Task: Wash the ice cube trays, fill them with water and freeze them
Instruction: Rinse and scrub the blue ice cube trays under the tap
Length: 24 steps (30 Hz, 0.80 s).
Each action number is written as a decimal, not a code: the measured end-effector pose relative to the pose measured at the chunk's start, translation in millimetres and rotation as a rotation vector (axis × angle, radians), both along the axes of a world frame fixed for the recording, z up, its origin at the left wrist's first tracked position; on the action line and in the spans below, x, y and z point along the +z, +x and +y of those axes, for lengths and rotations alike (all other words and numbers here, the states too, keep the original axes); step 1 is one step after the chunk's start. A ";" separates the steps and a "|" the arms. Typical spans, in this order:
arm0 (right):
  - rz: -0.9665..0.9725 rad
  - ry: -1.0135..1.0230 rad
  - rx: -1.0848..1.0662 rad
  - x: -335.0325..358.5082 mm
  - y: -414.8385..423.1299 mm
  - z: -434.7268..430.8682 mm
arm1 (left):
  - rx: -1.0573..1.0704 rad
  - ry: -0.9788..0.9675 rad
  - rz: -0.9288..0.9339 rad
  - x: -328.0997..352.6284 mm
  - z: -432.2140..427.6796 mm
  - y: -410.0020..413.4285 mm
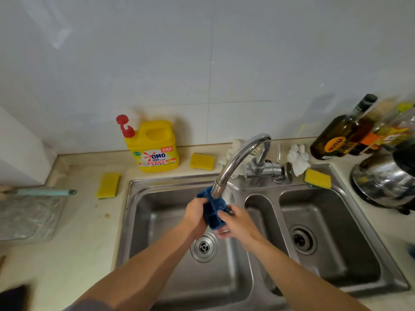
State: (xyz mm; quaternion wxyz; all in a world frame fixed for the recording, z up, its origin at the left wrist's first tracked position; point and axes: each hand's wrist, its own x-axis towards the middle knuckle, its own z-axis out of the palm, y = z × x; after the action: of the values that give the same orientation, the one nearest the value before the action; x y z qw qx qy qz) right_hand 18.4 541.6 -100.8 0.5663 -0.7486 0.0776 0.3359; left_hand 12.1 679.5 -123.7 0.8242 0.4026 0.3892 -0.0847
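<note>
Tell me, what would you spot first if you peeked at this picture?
A blue tray jumps out, held by the left hand and right hand right under the shiny tap, above the left bowl of the sink. Next comes the bright yellow soap jug with its red pump, standing by the wall behind the sink's left side.

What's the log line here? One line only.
step: wash | left hand, right hand: grip tray | tray: under tap, over left basin
</note>
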 end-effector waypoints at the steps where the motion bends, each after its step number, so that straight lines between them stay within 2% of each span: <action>1: -0.031 -0.027 0.009 1.8 3.2 -0.8 | -0.018 0.028 0.023 -2.5 1.4 0.2; 5: -0.180 -0.177 0.100 13.9 20.8 -5.3 | -0.183 0.100 0.111 -8.0 13.4 -7.3; 9: -0.267 -0.300 0.218 14.3 29.2 -2.0 | -0.349 0.172 0.049 -16.1 22.7 -11.1; 12: -0.112 -0.234 0.074 5.0 31.5 2.1 | -0.344 0.289 0.046 -15.7 22.0 -8.0; 16: 0.269 -0.028 -0.221 -15.1 27.9 11.0 | -0.278 0.458 0.012 -4.6 18.7 -4.6; 19: 0.290 0.019 -0.282 -29.3 25.8 21.5 | -0.175 0.465 -0.011 3.0 18.2 -6.2; 24: 0.235 0.061 -0.323 -33.2 31.2 36.2 | -0.065 0.325 0.007 -0.2 19.8 -15.5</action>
State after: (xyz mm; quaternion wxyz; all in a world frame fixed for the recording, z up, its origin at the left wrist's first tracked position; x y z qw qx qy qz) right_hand 49.5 577.8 -134.0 0.6224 -0.6647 0.2519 0.3278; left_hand -3.4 699.3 -123.9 0.7437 0.5428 0.3873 -0.0486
